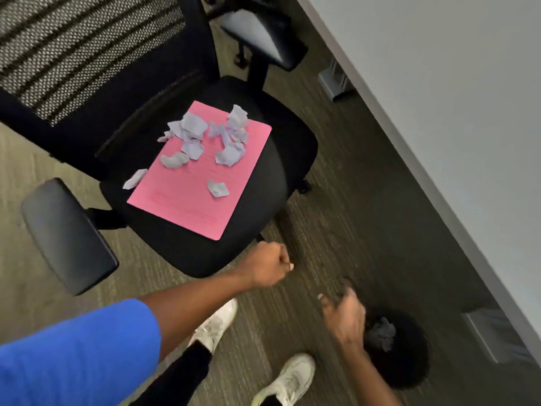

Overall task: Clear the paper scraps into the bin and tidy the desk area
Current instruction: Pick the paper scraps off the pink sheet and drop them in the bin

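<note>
Office chair (272, 159): black seat; backrest mesh (85, 51) pale with dark stripes; armrest pads (67, 232) dark grey. Sheet (187, 200) on seat: pink, faint darker print lines. Paper scraps (205, 136): pale lilac-white. Carpet (336, 238): olive-brown with fine streaks. Desk (453, 83): light grey. Bin (407, 356): black, blurred; contents appear greyish-lilac. Sleeve (76, 350): bright blue. Shoes (292, 376): white. Trouser leg (181, 373): black.

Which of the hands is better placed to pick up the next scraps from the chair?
Left. The left hand sits at the seat's front edge, nearest the paper scraps on the pink sheet. The right hand is down over the bin.
</note>
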Demonstrator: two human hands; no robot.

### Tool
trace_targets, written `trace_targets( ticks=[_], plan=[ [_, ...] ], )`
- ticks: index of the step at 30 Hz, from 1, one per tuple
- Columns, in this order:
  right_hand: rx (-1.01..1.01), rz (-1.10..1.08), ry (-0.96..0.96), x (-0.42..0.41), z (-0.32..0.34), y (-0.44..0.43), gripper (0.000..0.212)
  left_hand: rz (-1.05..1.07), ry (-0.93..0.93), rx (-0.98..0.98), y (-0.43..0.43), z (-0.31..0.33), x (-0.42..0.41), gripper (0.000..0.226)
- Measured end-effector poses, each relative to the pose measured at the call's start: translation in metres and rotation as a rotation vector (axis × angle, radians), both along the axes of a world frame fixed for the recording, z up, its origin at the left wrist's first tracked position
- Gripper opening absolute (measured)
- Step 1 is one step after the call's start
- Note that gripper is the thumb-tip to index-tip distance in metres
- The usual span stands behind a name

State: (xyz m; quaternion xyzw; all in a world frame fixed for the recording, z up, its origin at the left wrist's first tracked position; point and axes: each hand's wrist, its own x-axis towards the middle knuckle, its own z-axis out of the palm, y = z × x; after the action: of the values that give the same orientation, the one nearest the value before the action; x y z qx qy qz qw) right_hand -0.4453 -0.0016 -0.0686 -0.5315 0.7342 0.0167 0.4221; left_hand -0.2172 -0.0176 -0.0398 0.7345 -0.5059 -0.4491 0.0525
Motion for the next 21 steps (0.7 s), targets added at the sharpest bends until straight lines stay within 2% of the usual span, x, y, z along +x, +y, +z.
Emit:
trace_targets(
  ticks=[7, 12, 14, 17, 19, 21],
  plan=[
    [-0.272, 0.142, -0.177, 0.110, 0.059, -0.052, 0.069, 0.294, -0.100, -0.244, -0.019, 0.059, 0.120, 0.008],
    [-0.324, 0.190, -0.214, 0.171, 0.070, -0.075, 0.069, 0.543, -0.279, -0.293, -0.025, 0.068, 0.195, 0.016],
    [-0.332, 0.190, -0.239, 0.193, 0.068, -0.078, 0.075, 0.593, -0.411, -0.261, -0.029, 0.066, 0.223, 0.033],
    [-0.367, 0.239, -0.247, 0.224, 0.064, -0.081, 0.090, 0.706, -0.602, -0.083, -0.039, 0.061, 0.257, 0.076],
    [-0.366, 0.301, -0.249, 0.242, 0.062, -0.086, 0.104, 0.788, -0.597, 0.059, -0.046, 0.060, 0.275, 0.104],
    [-0.350, 0.358, -0.240, 0.261, 0.061, -0.093, 0.115, 0.824, -0.537, 0.161, -0.049, 0.056, 0.290, 0.120]
  ],
)
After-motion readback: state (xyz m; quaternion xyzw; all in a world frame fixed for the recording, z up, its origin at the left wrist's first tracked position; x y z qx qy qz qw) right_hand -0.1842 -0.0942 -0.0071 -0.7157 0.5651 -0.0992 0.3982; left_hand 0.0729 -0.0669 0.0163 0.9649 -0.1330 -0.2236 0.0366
